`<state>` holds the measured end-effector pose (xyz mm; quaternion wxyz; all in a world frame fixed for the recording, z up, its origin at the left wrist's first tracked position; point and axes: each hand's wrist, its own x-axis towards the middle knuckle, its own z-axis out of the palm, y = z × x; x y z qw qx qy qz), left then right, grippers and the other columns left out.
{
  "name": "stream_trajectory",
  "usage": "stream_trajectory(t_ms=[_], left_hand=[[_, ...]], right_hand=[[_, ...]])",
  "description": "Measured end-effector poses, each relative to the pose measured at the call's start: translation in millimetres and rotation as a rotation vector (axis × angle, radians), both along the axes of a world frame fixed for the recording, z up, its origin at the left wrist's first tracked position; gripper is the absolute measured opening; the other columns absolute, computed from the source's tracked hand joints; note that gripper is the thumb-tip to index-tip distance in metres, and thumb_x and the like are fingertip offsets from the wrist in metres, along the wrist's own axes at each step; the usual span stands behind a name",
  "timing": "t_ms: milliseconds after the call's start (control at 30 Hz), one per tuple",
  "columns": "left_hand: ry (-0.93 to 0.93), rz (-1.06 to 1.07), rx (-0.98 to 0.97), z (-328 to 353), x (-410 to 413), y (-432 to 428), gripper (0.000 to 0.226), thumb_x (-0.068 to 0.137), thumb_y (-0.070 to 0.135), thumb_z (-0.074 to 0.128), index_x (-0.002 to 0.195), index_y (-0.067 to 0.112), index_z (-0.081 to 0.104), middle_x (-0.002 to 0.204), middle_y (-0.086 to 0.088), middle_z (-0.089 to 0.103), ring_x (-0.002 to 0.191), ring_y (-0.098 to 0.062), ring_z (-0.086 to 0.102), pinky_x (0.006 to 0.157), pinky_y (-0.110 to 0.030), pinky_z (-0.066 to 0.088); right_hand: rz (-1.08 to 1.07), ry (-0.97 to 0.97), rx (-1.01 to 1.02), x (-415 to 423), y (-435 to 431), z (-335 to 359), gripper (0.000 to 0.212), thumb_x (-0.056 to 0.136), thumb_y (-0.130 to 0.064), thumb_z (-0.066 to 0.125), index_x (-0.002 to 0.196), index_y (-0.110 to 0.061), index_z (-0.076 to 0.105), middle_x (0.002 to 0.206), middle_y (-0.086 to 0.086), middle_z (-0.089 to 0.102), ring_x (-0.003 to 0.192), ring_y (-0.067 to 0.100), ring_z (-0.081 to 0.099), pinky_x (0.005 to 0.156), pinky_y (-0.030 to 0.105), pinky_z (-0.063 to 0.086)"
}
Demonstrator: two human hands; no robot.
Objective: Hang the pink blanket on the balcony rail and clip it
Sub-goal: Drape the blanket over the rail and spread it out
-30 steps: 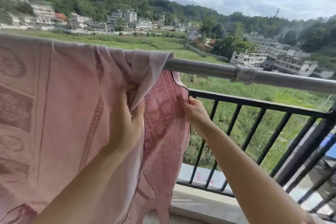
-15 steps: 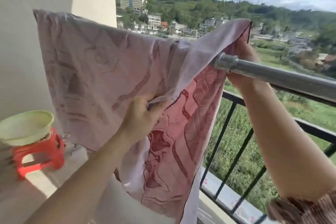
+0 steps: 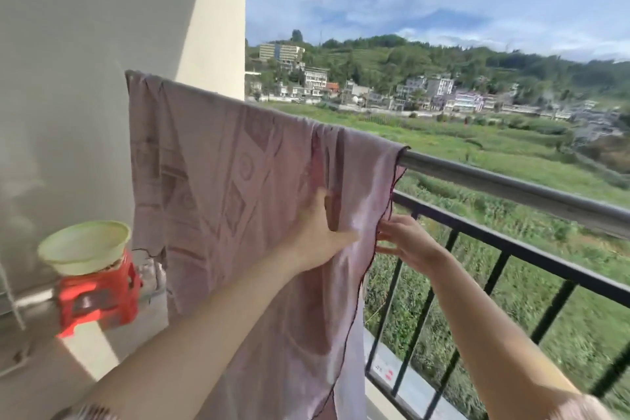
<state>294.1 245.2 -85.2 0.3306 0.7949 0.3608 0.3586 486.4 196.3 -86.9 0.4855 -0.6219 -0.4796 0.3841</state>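
1. Pink blanket (image 3: 218, 187): draped over the metal balcony rail (image 3: 511, 187), directly above both hands. Top fold lying along the rail from the wall, far left of the left hand, to a corner just above the right hand. Near panel hanging down past both forearms, pale geometric pattern facing the wearer.
2. Left hand (image 3: 320, 232): released and flat, fingers straight and spread, palm pressed on the near face of the blanket close to its right edge. Thumb pointing up toward the rail.
3. Right hand (image 3: 405, 242): just right of the left hand and apart from it, with the blanket's dark hem between the 2. Fingers (image 3: 383, 232) extended toward the left hand, tips touching the hem, not curled round the fabric. Outline slightly blurred.
4. Bare stretch of rail: up and to the right of the right hand, uncovered. Black railing bars (image 3: 422, 317) below and behind that hand.
5. Green basin (image 3: 85, 245) resting on a red stool (image 3: 99, 297): well left of the left hand and lower, just beside the blanket's left hanging edge, against the white wall (image 3: 85, 78).
6. Background beyond both hands: green fields (image 3: 511, 160), a cluster of buildings, a wooded hill and a cloudy sky.
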Motion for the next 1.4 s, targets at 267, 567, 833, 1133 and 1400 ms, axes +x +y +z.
stream_trajectory(t_ms=[267,567,833,1133,1400], left_hand=[[0.074,0.249,0.344,45,24,-11,0.018,0.088,0.018,0.055,0.102,0.014,0.066,0.108,-0.01,0.06,0.099,-0.029,0.057,0.078,-0.031,0.043],[-0.184,-0.246,0.19,38,9,-62,0.031,0.093,0.009,0.047,0.066,0.024,0.045,0.058,0.012,0.045,0.059,-0.005,0.042,0.063,-0.036,0.041],[-0.029,-0.54,0.079,39,32,-148,0.021,0.092,0.012,0.049,0.071,0.011,0.051,0.065,0.009,0.051,0.062,-0.006,0.045,0.065,-0.028,0.039],[-0.161,-0.695,-0.131,33,117,-289,0.021,0.097,0.004,0.044,0.078,0.008,0.051,0.067,-0.004,0.059,0.061,-0.006,0.056,0.068,-0.019,0.043],[-0.177,-0.818,-0.202,35,191,-419,0.026,0.096,0.006,0.046,0.075,0.016,0.057,0.061,0.006,0.058,0.056,-0.005,0.054,0.069,-0.024,0.047]], right_hand=[[-0.134,0.118,0.166,-17,-39,34,0.017,0.094,-0.026,0.057,0.095,-0.011,0.066,0.096,0.008,0.066,0.088,0.022,0.059,0.082,0.039,0.045],[-0.563,0.48,0.409,39,-100,73,0.007,0.095,-0.013,0.054,0.088,-0.013,0.055,0.078,0.004,0.054,0.069,0.016,0.051,0.06,0.03,0.046],[-0.388,0.367,0.523,68,-158,65,0.018,0.093,-0.014,0.053,0.076,-0.016,0.055,0.066,-0.002,0.048,0.059,0.012,0.04,0.049,0.023,0.034],[-0.504,0.445,0.446,128,-295,47,0.028,0.095,-0.006,0.051,0.068,-0.008,0.056,0.062,0.002,0.055,0.054,0.013,0.052,0.046,0.023,0.047],[-0.706,0.611,0.543,158,-440,43,0.029,0.1,-0.012,0.032,0.079,-0.013,0.052,0.072,0.004,0.056,0.064,0.017,0.054,0.061,0.026,0.044]])
